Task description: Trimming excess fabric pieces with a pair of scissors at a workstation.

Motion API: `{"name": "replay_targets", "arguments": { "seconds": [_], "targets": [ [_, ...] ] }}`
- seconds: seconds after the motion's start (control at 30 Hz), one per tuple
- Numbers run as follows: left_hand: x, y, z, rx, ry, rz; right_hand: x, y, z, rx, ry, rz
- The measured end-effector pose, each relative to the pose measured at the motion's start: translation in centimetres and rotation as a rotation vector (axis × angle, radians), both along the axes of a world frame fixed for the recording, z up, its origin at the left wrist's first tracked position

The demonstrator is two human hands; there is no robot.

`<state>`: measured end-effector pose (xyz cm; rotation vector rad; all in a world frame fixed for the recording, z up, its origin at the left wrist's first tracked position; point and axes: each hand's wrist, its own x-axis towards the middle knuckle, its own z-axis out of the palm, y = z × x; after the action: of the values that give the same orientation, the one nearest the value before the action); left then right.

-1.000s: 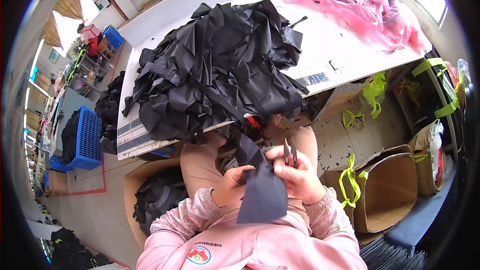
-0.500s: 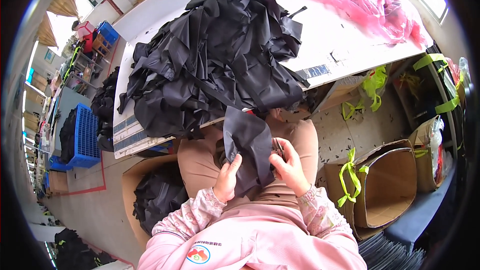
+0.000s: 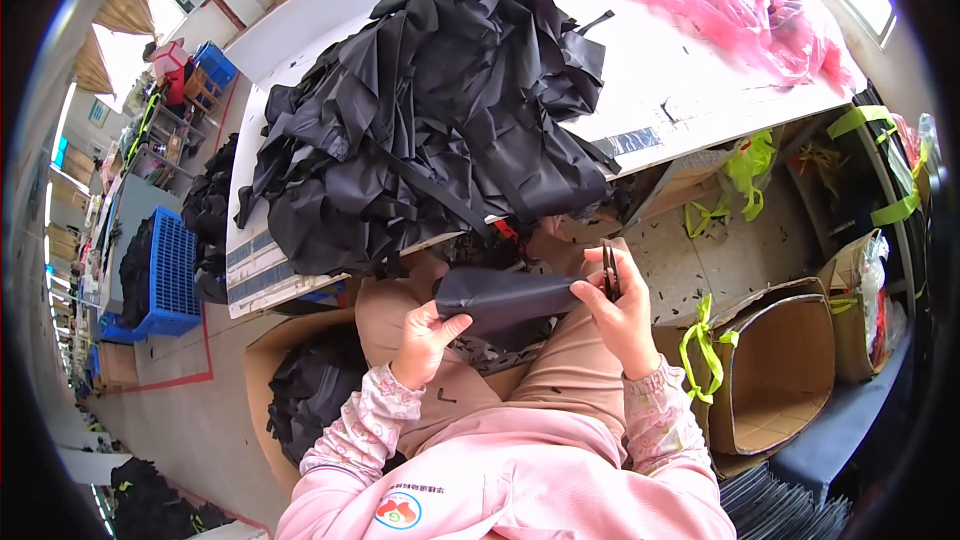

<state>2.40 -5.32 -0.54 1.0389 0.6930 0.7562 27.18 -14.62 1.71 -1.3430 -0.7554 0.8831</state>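
Observation:
A black fabric piece is stretched sideways above my lap. My left hand pinches its left end between thumb and fingers. At the other end, my right hand is closed, with the thumb on the fabric's edge. Dark thread snips sit in that same hand, their blades pointing up and away from me. Just beyond, a large heap of black fabric pieces covers the near left part of the white table. A small black scrap lies on my left thigh.
Left of my legs stands a cardboard box holding black pieces. To the right are open cardboard boxes with a yellow-green tie. Pink plastic sheeting lies at the table's far right. A blue crate stands at left.
The fabric has gone from hanging upright to being drawn out sideways. My hands have moved apart, the right one up and to the right; the snips show clearly. A scrap now shows on my thigh.

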Motion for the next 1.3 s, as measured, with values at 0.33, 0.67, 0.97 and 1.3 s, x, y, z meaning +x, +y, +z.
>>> {"name": "replay_targets", "arguments": {
  "seconds": [0.33, 0.67, 0.97, 1.3],
  "targets": [
    [2.3, -0.2, 4.9, 0.500, 0.142, 0.097, -0.4, 0.0, 2.1, 0.103, -0.692, -0.242],
    [1.9, -0.9, 5.5, 0.675, 0.328, -0.086, -6.4, 0.7, 2.2, 0.293, -0.463, 0.124],
    [0.9, -0.5, 4.5, 0.802, 0.356, -0.049, -5.4, 0.7, 2.1, 0.262, -0.532, 0.174],
    [2.0, -0.8, 3.3, -0.166, -0.187, -0.153, -5.0, 0.8, 2.1, 0.290, -0.351, 0.308]
  ]
}}
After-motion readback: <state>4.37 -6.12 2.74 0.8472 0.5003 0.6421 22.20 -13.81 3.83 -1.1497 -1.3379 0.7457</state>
